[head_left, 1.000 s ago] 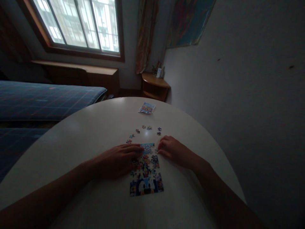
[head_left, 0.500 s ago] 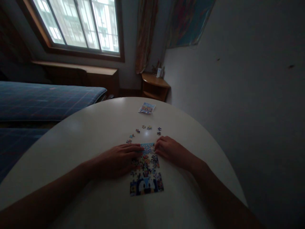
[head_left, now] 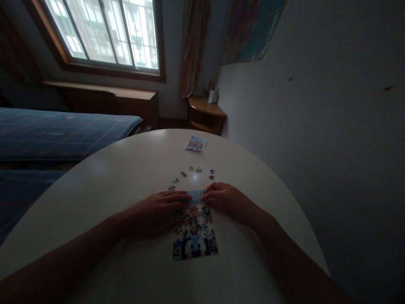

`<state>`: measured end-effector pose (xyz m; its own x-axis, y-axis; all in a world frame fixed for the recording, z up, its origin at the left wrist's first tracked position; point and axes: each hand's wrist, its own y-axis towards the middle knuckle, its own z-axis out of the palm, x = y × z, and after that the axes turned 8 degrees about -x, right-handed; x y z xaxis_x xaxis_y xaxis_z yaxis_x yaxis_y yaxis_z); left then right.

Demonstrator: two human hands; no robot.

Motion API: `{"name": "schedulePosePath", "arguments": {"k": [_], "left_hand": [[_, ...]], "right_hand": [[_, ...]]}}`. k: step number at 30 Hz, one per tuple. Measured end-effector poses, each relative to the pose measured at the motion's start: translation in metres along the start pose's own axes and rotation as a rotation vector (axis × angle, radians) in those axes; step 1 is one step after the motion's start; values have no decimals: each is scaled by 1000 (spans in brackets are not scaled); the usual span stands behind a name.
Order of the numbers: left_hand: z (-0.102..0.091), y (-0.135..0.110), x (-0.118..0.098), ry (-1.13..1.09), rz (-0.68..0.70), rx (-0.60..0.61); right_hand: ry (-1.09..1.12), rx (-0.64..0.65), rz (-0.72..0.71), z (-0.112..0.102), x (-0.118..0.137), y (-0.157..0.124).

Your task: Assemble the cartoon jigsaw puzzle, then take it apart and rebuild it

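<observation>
A colourful, partly assembled jigsaw puzzle (head_left: 194,230) lies on a round white table (head_left: 126,177). My left hand (head_left: 158,211) rests flat on the puzzle's upper left part, fingers stretched out toward its top edge. My right hand (head_left: 226,199) sits at the puzzle's upper right corner with the fingers curled and pressed down; whether a piece is under them is hidden. Several loose puzzle pieces (head_left: 190,174) are scattered just beyond both hands.
A small picture card (head_left: 195,144) lies near the table's far edge. A bed with a blue checked cover (head_left: 60,131) stands to the left. A wooden corner shelf (head_left: 205,112) and a window (head_left: 104,31) are behind the table. A grey wall runs along the right.
My right hand has slid left onto the puzzle's upper right corner. My left hand has stayed flat in place.
</observation>
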<state>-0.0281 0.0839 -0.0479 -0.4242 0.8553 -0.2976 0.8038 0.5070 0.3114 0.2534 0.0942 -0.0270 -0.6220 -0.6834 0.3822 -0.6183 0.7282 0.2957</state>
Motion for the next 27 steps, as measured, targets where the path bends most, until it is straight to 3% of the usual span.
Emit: {"name": "schedulePosePath", "arguments": {"k": [16, 22, 27], "left_hand": [[0, 0, -1, -14, 1, -5], [1, 0, 1, -20, 22, -7], [1, -1, 1, -67, -12, -62]], "right_hand": [[-243, 82, -115, -7, 13, 4], [-59, 20, 23, -7, 11, -2], [-14, 64, -2, -6, 8, -2]]}}
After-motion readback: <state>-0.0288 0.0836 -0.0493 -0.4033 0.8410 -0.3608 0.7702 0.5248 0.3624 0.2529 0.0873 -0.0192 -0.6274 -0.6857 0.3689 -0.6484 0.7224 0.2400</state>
